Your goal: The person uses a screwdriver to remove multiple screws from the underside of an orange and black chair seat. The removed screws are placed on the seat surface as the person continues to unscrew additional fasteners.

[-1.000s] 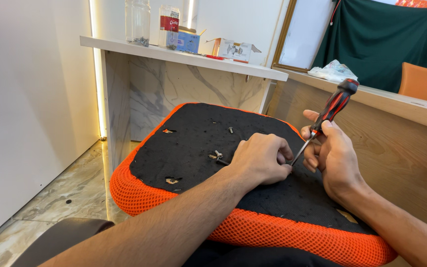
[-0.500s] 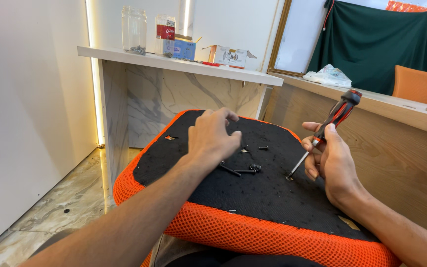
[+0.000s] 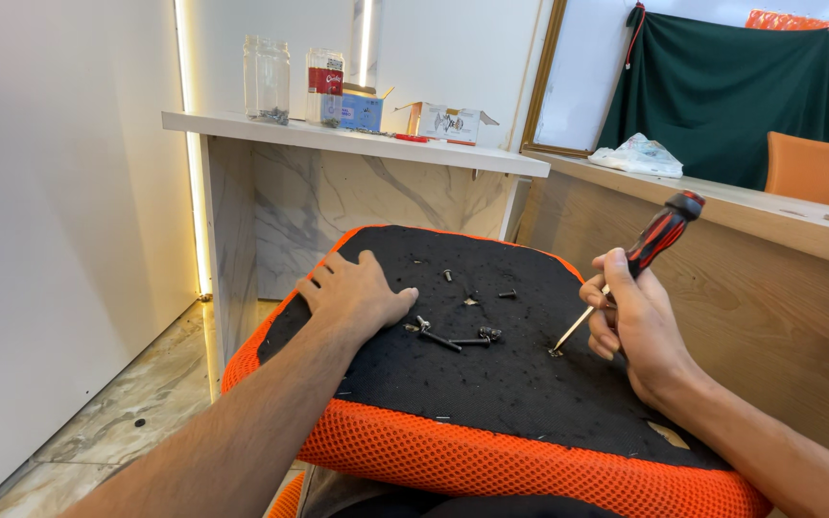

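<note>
Seat middle: loose dark metal bolts (image 3: 453, 336) scattered between flat-lying left hand (image 3: 352, 293) and right hand (image 3: 630, 321).
Near black felt underside of orange mesh seat cushion (image 3: 491, 384): open.
Right flank: wooden desk panel (image 3: 779, 307) close.
Behind: white marble-patterned counter (image 3: 338, 192).

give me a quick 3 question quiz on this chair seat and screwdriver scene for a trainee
1. True or false: the left hand lies flat on the black underside of the seat.
2. Multiple choice: where is the tip of the screwdriver held by the right hand?
A. On the white counter
B. On the black underside, right of the loose screws
C. Inside a glass jar
3. Fill in: the loose screws lie between the left hand and the ____.

Key
1. True; palm down near the seat's left edge.
2. B; the tip meets the black surface.
3. Screwdriver tip.
</note>
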